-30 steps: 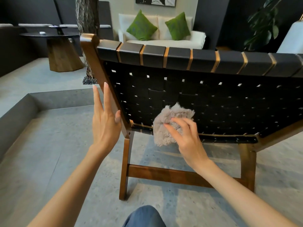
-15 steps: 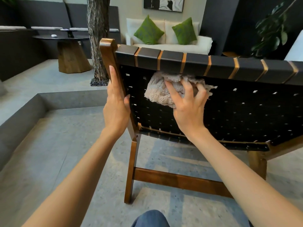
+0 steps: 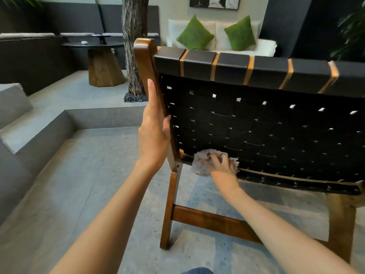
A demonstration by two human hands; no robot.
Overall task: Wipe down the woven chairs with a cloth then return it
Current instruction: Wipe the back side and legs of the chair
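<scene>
One change — cloth [image 3: 199, 166] now at chair's [image 3: 276, 135] lower edge.

White sofa [image 3: 265, 46] with green cushions [image 3: 194, 34], tree trunk [image 3: 134, 46]

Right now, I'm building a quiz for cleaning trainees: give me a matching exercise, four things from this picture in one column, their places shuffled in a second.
Things:
1. cloth
2. left hand
3. green cushions
4. round table

Places:
A. on the white sofa
B. flat against the chair's wooden side post
C. left of the tree trunk
D. under the right hand, low on the woven back

Pairs: 1-D, 2-B, 3-A, 4-C.
</scene>
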